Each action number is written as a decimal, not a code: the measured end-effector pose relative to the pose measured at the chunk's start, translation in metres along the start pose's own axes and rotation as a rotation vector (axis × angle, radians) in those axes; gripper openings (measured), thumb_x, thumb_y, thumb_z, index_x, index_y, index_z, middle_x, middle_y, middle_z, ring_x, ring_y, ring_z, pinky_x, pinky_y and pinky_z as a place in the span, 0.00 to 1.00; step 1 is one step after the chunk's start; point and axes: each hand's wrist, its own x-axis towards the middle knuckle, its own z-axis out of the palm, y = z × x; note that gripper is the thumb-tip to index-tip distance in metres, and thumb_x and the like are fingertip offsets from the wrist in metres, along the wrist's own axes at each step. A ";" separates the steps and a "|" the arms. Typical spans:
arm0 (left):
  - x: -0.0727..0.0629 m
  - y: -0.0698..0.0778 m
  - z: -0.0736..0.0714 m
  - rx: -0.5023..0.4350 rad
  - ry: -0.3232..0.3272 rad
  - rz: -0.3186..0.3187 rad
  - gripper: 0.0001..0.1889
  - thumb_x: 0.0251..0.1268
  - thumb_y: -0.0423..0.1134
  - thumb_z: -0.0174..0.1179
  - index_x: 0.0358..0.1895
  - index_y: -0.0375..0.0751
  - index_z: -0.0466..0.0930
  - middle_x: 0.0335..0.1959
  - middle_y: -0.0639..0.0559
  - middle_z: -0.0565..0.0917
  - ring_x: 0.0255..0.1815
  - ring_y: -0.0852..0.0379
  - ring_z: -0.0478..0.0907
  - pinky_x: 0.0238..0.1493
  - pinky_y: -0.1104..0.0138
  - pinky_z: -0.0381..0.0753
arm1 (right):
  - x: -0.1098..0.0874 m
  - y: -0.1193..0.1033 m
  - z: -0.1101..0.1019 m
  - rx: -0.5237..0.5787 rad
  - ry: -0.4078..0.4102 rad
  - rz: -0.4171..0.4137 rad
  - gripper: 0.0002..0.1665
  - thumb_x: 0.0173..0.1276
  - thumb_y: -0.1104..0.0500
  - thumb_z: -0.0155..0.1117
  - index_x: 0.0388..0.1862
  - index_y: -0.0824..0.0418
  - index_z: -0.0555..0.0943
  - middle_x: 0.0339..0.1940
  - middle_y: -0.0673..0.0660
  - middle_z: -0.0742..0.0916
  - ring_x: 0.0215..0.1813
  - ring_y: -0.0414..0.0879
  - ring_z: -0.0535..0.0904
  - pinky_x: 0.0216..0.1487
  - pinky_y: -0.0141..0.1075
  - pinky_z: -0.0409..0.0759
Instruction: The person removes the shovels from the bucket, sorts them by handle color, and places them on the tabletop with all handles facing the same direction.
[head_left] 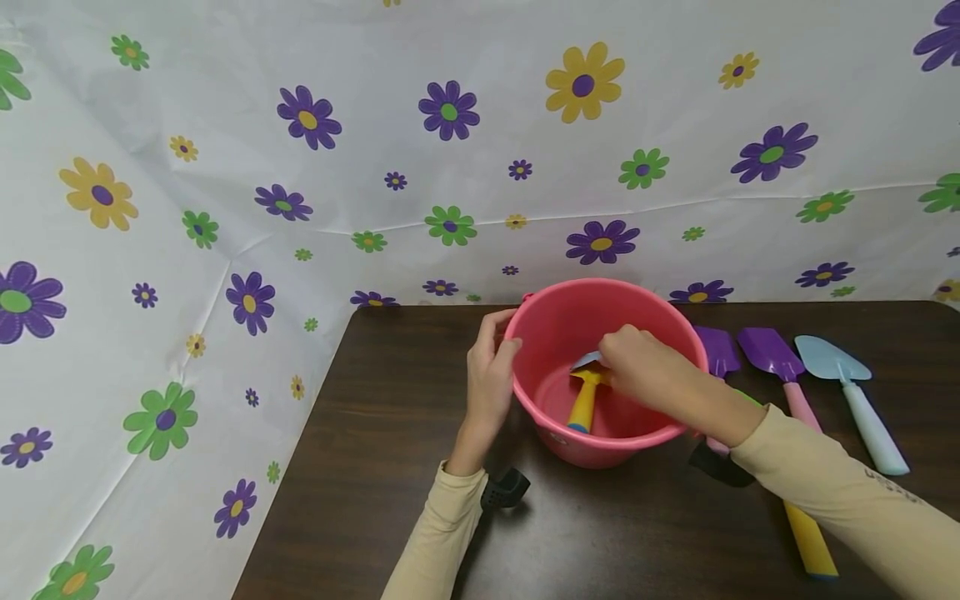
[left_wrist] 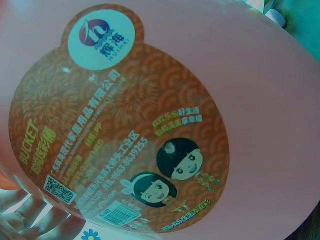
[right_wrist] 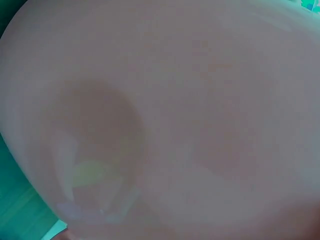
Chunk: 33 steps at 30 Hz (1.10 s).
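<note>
A pink bucket [head_left: 577,457] leans toward the person on the dark table, its mouth facing up. My left hand [head_left: 489,379] grips its left rim, thumb at the edge and fingers outside. In the left wrist view, fingertips show beside the bucket's printed label [left_wrist: 120,120]. My right hand [head_left: 637,362] reaches inside with curled fingers, pinching the head end of a yellow-handled garden tool [head_left: 584,406]. The tool's blue-tipped handle slants down toward the bucket's bottom. Beside the fingers shows a light-blue blade [head_left: 585,360]; the fingers' undersides are hidden. The bucket's outside fills the right wrist view.
Right of the bucket lie a purple shovel [head_left: 771,352] with a pink handle, a light-blue trowel [head_left: 873,429] and another purple blade [head_left: 717,350]. A yellow handle [head_left: 810,542] shows below the right sleeve. A flowered sheet [head_left: 450,167] hangs behind the table.
</note>
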 end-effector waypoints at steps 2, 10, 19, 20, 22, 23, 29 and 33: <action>0.000 -0.001 0.001 -0.001 -0.002 0.000 0.21 0.69 0.34 0.53 0.65 0.40 0.75 0.58 0.47 0.83 0.52 0.45 0.82 0.52 0.51 0.87 | 0.000 0.001 -0.001 0.017 0.002 0.010 0.09 0.58 0.72 0.72 0.39 0.70 0.88 0.24 0.53 0.87 0.26 0.46 0.88 0.30 0.39 0.88; -0.001 0.000 0.004 -0.005 -0.004 0.003 0.21 0.69 0.35 0.53 0.64 0.40 0.75 0.57 0.46 0.84 0.51 0.45 0.83 0.50 0.53 0.88 | -0.007 0.002 -0.005 0.068 0.034 0.010 0.03 0.60 0.71 0.73 0.34 0.68 0.87 0.23 0.53 0.86 0.26 0.44 0.86 0.31 0.38 0.88; -0.001 0.002 0.004 -0.011 0.001 0.008 0.22 0.68 0.35 0.53 0.64 0.39 0.75 0.57 0.46 0.84 0.51 0.46 0.82 0.51 0.54 0.88 | -0.020 -0.003 -0.014 0.040 0.116 -0.032 0.03 0.60 0.72 0.72 0.32 0.68 0.87 0.20 0.50 0.81 0.22 0.40 0.78 0.26 0.33 0.83; -0.001 0.002 0.004 -0.012 0.002 0.009 0.22 0.68 0.35 0.53 0.64 0.39 0.75 0.57 0.46 0.84 0.51 0.46 0.82 0.51 0.54 0.87 | -0.022 -0.003 -0.015 0.036 0.128 -0.031 0.03 0.60 0.72 0.72 0.33 0.68 0.87 0.22 0.51 0.83 0.23 0.40 0.78 0.27 0.34 0.83; -0.002 0.001 0.003 -0.013 0.003 0.009 0.22 0.68 0.35 0.53 0.64 0.39 0.75 0.57 0.46 0.84 0.51 0.45 0.83 0.51 0.54 0.88 | -0.027 -0.005 -0.018 0.032 0.155 -0.025 0.06 0.59 0.71 0.73 0.37 0.69 0.88 0.25 0.54 0.86 0.25 0.42 0.80 0.29 0.37 0.86; -0.002 0.001 0.003 -0.013 0.004 0.009 0.22 0.68 0.35 0.53 0.64 0.39 0.75 0.57 0.46 0.84 0.52 0.45 0.83 0.51 0.54 0.88 | -0.030 -0.006 -0.019 0.032 0.169 -0.017 0.08 0.59 0.71 0.74 0.38 0.69 0.89 0.28 0.56 0.88 0.27 0.44 0.81 0.31 0.39 0.88; -0.002 0.000 0.004 -0.020 0.005 0.014 0.21 0.69 0.33 0.55 0.65 0.39 0.75 0.58 0.46 0.83 0.53 0.42 0.82 0.53 0.51 0.87 | -0.045 -0.006 -0.025 0.038 0.231 0.033 0.17 0.57 0.69 0.78 0.45 0.74 0.88 0.36 0.65 0.90 0.35 0.57 0.89 0.34 0.48 0.89; -0.002 0.001 0.004 -0.012 0.003 0.012 0.21 0.69 0.34 0.54 0.64 0.39 0.75 0.58 0.46 0.84 0.52 0.43 0.82 0.52 0.50 0.87 | -0.057 -0.007 -0.028 0.051 0.264 0.087 0.19 0.58 0.68 0.78 0.48 0.74 0.87 0.38 0.67 0.90 0.32 0.55 0.89 0.28 0.39 0.87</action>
